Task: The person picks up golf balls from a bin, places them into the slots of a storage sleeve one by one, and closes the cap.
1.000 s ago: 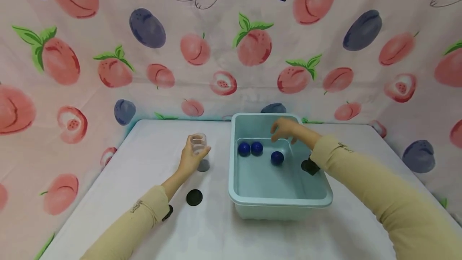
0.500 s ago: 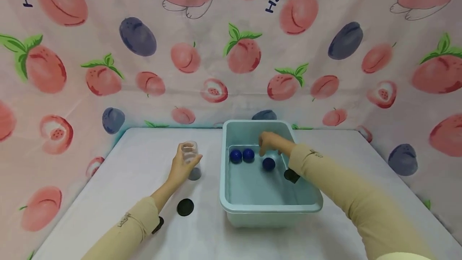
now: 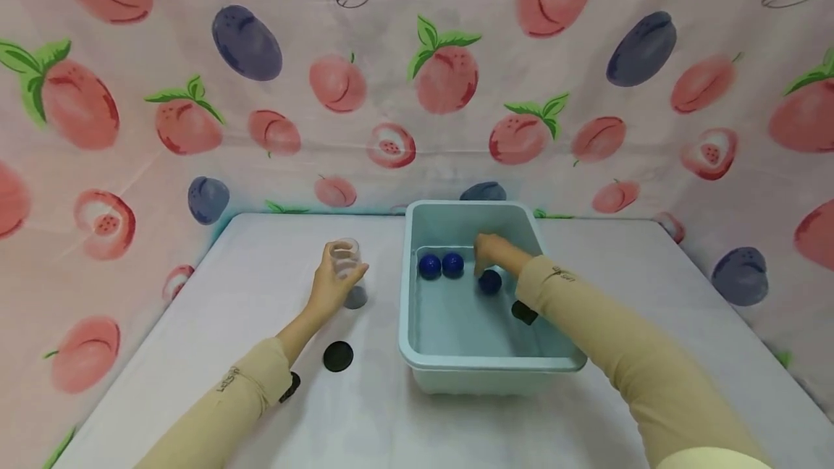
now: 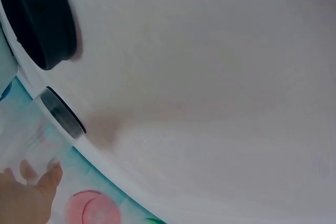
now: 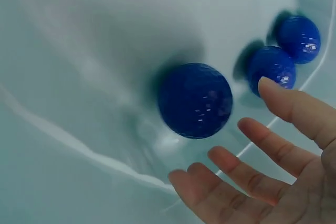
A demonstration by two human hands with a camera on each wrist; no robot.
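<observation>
I have left hand (image 3: pixel 329 288) gripping the clear jar (image 3: pixel 348 260) beside the bin (image 3: pixel 485 362); right hand (image 5: pixel 273 179) loosely spread, holding nothing, just off the lone blue ball (image 5: pixel 195 100) inside; I'd pinch both sides evenly, it could roll

A tan left sleeve (image 3: pixel 215 404) is filling the lower left of the frame, a matching right sleeve (image 3: pixel 625 339) the lower right. Dark lettering (image 3: pixel 229 379) is marking each near the cuff (image 3: pixel 276 368), where a small black piece (image 3: pixel 291 387) is jutting out. The hands (image 3: pixel 329 284) are showing bare.
</observation>
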